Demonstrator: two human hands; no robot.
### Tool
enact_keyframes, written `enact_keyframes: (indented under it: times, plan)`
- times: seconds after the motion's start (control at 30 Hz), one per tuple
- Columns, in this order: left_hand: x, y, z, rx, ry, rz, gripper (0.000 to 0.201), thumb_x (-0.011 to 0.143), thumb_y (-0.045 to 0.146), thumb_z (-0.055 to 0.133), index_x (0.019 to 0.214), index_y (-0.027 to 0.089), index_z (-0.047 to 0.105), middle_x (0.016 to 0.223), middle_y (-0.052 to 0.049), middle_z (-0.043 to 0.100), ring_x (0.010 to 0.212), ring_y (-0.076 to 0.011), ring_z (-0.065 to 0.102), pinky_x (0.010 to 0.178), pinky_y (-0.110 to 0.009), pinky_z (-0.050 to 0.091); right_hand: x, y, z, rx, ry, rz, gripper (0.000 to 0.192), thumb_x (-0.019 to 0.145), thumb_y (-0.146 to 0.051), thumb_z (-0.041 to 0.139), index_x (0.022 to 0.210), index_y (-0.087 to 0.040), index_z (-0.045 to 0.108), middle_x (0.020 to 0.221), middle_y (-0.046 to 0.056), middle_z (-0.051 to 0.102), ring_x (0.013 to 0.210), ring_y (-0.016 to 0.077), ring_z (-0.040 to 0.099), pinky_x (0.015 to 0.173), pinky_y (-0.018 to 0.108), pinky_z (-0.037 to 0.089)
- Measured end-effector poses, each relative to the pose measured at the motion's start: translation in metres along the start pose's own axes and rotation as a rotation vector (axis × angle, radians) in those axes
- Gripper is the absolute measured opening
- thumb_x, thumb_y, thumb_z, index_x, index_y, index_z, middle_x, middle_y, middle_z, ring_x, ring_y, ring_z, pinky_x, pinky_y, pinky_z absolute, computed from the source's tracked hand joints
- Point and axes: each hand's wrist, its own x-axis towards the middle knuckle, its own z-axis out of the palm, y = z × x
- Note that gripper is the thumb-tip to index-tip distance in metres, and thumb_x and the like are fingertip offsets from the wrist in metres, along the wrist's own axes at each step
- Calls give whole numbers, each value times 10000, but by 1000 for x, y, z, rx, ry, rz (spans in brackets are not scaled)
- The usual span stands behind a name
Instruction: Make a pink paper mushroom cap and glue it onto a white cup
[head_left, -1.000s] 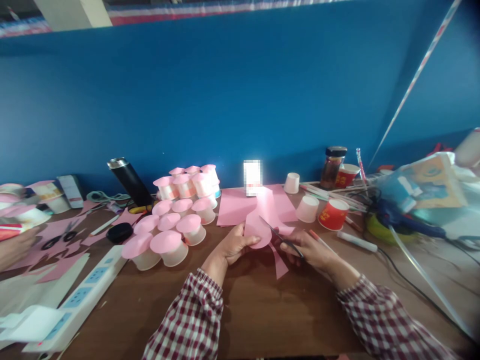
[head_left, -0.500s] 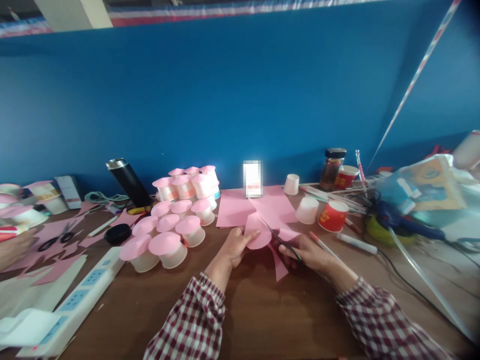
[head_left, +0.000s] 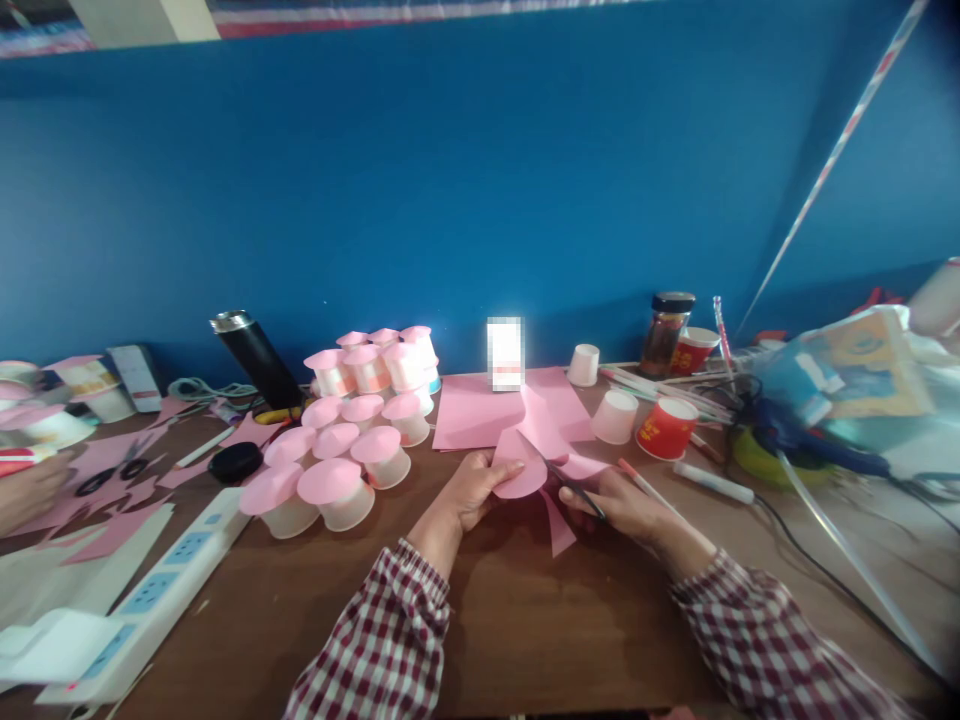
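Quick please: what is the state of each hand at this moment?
Left hand: closed, holding the pink paper.
Right hand: closed, holding the scissors.

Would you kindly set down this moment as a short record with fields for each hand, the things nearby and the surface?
left hand: left hand grips the pink paper by its rounded edge
right hand: right hand holds the scissors, blades at the paper
near left: cups with pink tops, black flask, power strip
near right: red cup, white cup, jar
surface: brown table, pink sheets behind the hands
other person: a hand at far left
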Motion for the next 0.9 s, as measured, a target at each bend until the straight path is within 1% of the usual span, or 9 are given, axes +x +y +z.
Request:
enact_keyframes:
  times: [0.13,0.27,0.4,0.47,0.53,0.67,0.9]
  plan:
    - [0,0,-2,1,7,-9,420,534,298,822,860,69,690,791,-132,710,784,-239,659,726,-333,500,1,-1,0,30,-14,-7,345,821,-476,558,725,-145,574,552,-9,550,470,96,486,450,208,347]
    - [1,1,-8,23,11,-16,379,558,285,810,851,76,692,784,-123,709,757,-218,657,681,-304,497,1,2,0,-2,12,1,301,819,-443,575,786,-146,599,539,-23,540,452,88,474,438,202,333]
    - [3,1,-13,42,14,-16,328,591,292,791,818,76,695,737,-112,703,704,-194,652,615,-266,484,2,6,-2,-84,4,21,346,825,-433,565,636,-144,579,525,-5,567,443,85,482,440,199,326]
    - [5,0,-15,44,19,-10,317,596,296,788,803,74,696,712,-107,698,679,-184,648,598,-258,478,2,8,-2,-92,-16,31,360,835,-439,548,631,-145,575,539,6,587,459,96,506,449,200,343]
    - [5,-2,-15,47,20,-10,322,592,295,791,807,74,696,698,-101,695,658,-176,643,603,-260,481,3,9,-3,-83,-34,33,363,845,-452,530,660,-144,583,553,14,600,470,105,523,456,203,361]
    - [5,-2,-14,68,-5,-24,346,590,305,792,826,70,697,692,-98,694,630,-161,636,625,-262,486,2,9,-2,-81,-53,22,403,851,-478,507,646,-140,583,543,23,602,476,114,536,462,206,375]
    - [2,-2,-12,119,-60,-55,363,589,300,791,841,55,699,707,-100,698,640,-144,629,641,-238,470,1,8,-1,-81,-35,39,405,839,-497,511,664,-139,584,541,23,600,500,129,555,476,211,382]
